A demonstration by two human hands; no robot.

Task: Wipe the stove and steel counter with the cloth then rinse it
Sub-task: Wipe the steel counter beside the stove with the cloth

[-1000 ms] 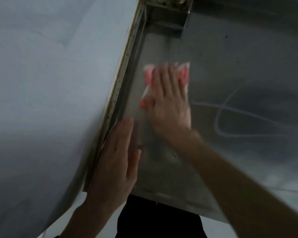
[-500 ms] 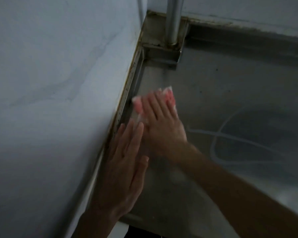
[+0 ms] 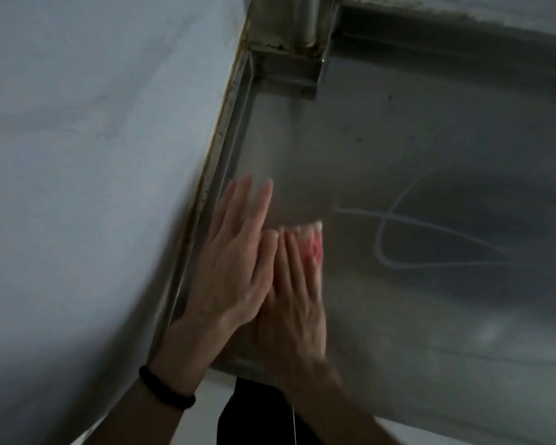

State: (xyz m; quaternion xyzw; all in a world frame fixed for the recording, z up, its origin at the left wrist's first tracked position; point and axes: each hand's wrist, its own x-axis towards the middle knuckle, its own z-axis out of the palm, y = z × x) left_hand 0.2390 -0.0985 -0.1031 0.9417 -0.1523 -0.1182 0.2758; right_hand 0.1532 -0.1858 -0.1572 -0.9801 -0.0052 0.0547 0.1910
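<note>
Mid-wipe on the steel table (image 3: 430,139). Pressing the pink-and-white cloth (image 3: 315,248) flat beneath the right hand (image 3: 294,300), fingers straight and close together, not curled round the fabric; only a strip of it showing past the fingertips and along the little-finger side. Resting the left hand (image 3: 235,261) palm down right alongside, fingers straight and a little spread, holding nothing, with the wall (image 3: 77,155) just outboard of it; too blurred to tell whether touching the right hand.

Risks, as judged: pinned rather than gripped, so liable to bunch or slide out from under the palm on a quick stroke. Also liable to rap fingertips on the corner post (image 3: 308,20) well ahead of both hands, or to miss the pale streaks (image 3: 398,239) beyond the right hand's outer side. No stove in view; rinsing not yet done.
</note>
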